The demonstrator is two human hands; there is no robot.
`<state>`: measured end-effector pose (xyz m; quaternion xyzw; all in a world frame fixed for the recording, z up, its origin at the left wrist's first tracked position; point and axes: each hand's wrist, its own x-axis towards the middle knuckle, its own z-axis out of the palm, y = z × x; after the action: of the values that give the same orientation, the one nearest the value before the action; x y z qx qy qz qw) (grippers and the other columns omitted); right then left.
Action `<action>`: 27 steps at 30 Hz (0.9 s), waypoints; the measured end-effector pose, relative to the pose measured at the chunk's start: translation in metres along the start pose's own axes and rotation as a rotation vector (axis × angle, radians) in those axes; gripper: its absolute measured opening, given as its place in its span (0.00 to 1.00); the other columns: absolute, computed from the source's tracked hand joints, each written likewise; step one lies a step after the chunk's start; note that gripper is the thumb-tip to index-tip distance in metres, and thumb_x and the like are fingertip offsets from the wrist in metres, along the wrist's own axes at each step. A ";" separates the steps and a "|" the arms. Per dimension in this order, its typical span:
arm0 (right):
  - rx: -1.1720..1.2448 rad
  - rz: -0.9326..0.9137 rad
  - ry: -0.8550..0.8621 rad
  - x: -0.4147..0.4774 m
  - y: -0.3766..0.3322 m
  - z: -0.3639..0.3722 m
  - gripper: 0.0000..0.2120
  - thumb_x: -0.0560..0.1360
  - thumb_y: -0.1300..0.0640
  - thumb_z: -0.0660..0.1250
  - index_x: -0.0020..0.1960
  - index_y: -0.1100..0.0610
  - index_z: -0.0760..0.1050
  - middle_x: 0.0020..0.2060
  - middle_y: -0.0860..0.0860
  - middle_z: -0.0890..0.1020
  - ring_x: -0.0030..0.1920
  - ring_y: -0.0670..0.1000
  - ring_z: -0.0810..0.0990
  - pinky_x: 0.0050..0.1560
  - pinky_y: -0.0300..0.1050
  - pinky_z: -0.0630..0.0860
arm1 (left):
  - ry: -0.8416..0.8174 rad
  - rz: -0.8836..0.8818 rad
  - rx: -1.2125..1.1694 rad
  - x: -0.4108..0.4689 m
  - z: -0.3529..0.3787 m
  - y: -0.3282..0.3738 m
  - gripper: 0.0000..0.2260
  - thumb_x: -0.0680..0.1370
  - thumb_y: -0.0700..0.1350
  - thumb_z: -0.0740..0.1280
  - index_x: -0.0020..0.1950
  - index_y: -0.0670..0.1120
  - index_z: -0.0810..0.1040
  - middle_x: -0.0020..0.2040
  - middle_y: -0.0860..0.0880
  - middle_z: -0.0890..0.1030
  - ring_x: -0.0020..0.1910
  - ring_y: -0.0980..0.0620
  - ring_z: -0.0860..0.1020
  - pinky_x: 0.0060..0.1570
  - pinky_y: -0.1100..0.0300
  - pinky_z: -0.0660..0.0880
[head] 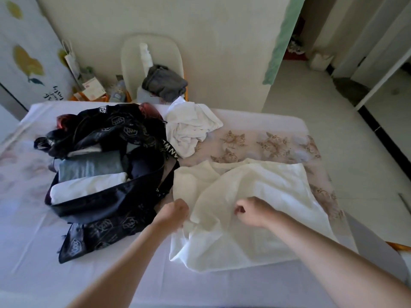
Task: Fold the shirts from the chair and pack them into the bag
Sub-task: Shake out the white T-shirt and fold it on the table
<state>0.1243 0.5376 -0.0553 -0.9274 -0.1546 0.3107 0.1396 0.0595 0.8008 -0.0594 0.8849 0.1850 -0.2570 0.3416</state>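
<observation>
A cream shirt is spread on the bed just to the right of the black printed bag, its left edge lying close against the bag's side and strap. The shirt is held by both hands at its near part. The left hand is placed at the shirt's left edge, right beside the bag's near right corner, with the fingers curled in and the cloth pinched between them. The right hand is set further from the bag, over the middle of the shirt, its fingers likewise curled and a fold of the cloth gathered and lifted a little in the grip. Part of the shirt is seen doubled over itself between and beyond the two hands, while the near hem lies rumpled below them. The bag lies open, and inside it a folded white garment is packed against the near wall, with a folded grey-blue garment behind it. A crumpled white shirt is left on the bed just beyond the bag's far right corner. Behind the bag, past the bed's far edge, a pale chair is seen with a grey garment heaped on its seat.
</observation>
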 end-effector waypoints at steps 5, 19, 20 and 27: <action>-0.064 -0.164 0.203 0.049 -0.013 -0.024 0.14 0.80 0.60 0.57 0.61 0.51 0.77 0.64 0.48 0.73 0.59 0.54 0.78 0.54 0.45 0.72 | -0.070 0.058 0.173 0.015 0.016 0.009 0.12 0.74 0.59 0.67 0.42 0.51 0.76 0.43 0.51 0.78 0.42 0.50 0.76 0.39 0.58 0.70; -0.371 -0.402 0.647 0.076 -0.023 -0.024 0.15 0.59 0.64 0.74 0.37 0.50 0.72 0.32 0.46 0.75 0.42 0.56 0.77 0.63 0.57 0.62 | 0.641 0.669 0.196 0.027 -0.046 0.026 0.11 0.68 0.49 0.69 0.48 0.49 0.75 0.41 0.55 0.77 0.43 0.49 0.74 0.48 0.54 0.70; -0.368 -0.443 0.619 0.071 -0.017 -0.019 0.16 0.56 0.63 0.75 0.36 0.50 0.71 0.32 0.46 0.74 0.41 0.56 0.76 0.60 0.56 0.64 | 0.613 0.732 0.256 0.024 -0.045 0.022 0.14 0.69 0.52 0.69 0.52 0.51 0.76 0.42 0.57 0.77 0.44 0.51 0.74 0.51 0.55 0.69; -0.393 -0.429 0.208 0.042 0.010 0.014 0.20 0.67 0.37 0.61 0.48 0.47 0.82 0.48 0.46 0.78 0.57 0.52 0.72 0.63 0.48 0.61 | 0.044 0.320 0.510 0.019 -0.004 -0.011 0.21 0.81 0.61 0.57 0.47 0.49 0.83 0.49 0.51 0.80 0.54 0.49 0.76 0.55 0.54 0.72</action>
<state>0.1497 0.5465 -0.0924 -0.9096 -0.3889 0.1417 0.0350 0.0709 0.8141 -0.0733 0.9654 -0.0199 -0.2186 0.1406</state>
